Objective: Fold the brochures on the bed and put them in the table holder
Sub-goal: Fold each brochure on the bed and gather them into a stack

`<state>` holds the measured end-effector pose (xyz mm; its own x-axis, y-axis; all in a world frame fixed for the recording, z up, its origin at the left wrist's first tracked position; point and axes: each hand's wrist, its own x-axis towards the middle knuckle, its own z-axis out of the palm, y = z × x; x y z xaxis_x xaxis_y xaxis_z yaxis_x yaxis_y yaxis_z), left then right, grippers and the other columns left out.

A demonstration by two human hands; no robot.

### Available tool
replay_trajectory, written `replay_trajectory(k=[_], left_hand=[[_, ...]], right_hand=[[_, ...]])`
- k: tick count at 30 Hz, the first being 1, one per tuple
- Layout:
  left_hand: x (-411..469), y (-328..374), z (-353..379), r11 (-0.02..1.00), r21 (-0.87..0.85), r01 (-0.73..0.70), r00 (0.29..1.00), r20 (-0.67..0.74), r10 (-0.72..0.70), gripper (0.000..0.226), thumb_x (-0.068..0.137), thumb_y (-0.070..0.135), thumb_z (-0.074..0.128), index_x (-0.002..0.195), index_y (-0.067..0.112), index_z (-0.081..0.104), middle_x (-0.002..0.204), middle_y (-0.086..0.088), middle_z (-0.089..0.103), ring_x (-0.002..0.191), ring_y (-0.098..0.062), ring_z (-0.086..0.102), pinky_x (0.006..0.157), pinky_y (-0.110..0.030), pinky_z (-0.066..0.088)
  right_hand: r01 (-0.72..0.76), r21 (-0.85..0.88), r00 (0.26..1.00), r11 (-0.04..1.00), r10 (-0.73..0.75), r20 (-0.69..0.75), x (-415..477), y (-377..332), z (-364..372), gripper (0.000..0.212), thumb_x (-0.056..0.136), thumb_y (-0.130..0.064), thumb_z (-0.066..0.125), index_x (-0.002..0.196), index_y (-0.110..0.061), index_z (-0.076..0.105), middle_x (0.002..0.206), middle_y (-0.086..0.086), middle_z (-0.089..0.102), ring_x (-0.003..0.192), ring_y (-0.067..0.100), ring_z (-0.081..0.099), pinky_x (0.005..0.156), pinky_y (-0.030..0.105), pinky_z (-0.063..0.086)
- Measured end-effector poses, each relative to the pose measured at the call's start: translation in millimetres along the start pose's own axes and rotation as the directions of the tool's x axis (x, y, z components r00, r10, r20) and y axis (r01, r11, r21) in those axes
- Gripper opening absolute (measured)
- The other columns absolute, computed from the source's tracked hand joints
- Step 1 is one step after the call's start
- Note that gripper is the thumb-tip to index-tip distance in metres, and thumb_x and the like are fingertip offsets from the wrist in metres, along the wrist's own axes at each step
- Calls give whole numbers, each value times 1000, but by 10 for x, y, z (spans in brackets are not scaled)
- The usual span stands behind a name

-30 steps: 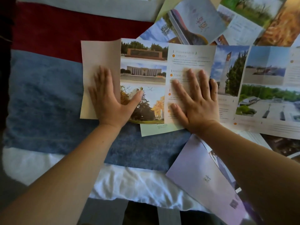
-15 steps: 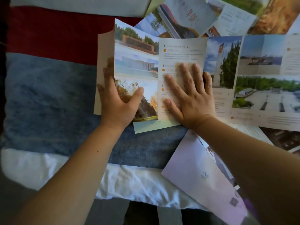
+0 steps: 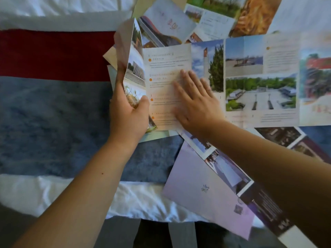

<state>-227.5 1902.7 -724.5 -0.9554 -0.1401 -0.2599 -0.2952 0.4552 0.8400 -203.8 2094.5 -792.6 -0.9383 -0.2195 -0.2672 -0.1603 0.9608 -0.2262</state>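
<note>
our left hand (image 3: 128,113) grips the brochure flap (image 3: 138,70) while the right hand (image 3: 195,108) presses flat, so we'd line up edges before creasing imo

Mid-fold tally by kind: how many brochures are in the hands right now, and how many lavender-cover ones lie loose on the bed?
Brochure being folded, gripped by the left hand and pressed flat by the right hand: 1
Lavender-cover brochures: 2
Total: 3; the rest overlap too much to count.
</note>
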Motion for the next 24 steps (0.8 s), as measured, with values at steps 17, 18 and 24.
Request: replay_trajectory(k=[17,18,24], left_hand=[[-248,142,950,933,354,-63,987,160,6,83,95,6,50,163,34,12,173,4,-3,159,-18,-8,124,-64,-4],[-255,124,1011,900,431,-60,986,166,-14,81,95,12,51,163,35,13,173,4,-5,158,-20,-10,122,-65,-7],[-289,-153,1299,684,721,-110,990,137,15,74,98,41,37,161,45,-2,171,-2,-17,156,-31,-19,116,-67,-16]], right_hand=[[-288,-13,943,957,282,-176,-762,1264,32,77,102,-74,16,167,-34,4,175,9,-5,161,31,-7,128,57,2],[-288,-10,942,958,281,-184,-758,1261,49,77,102,-73,16,167,-34,4,175,9,-5,161,31,-6,128,56,2],[-283,-2,931,959,274,-240,-746,1267,158,76,103,-72,18,167,-32,6,175,10,-2,161,32,-3,128,57,5]])
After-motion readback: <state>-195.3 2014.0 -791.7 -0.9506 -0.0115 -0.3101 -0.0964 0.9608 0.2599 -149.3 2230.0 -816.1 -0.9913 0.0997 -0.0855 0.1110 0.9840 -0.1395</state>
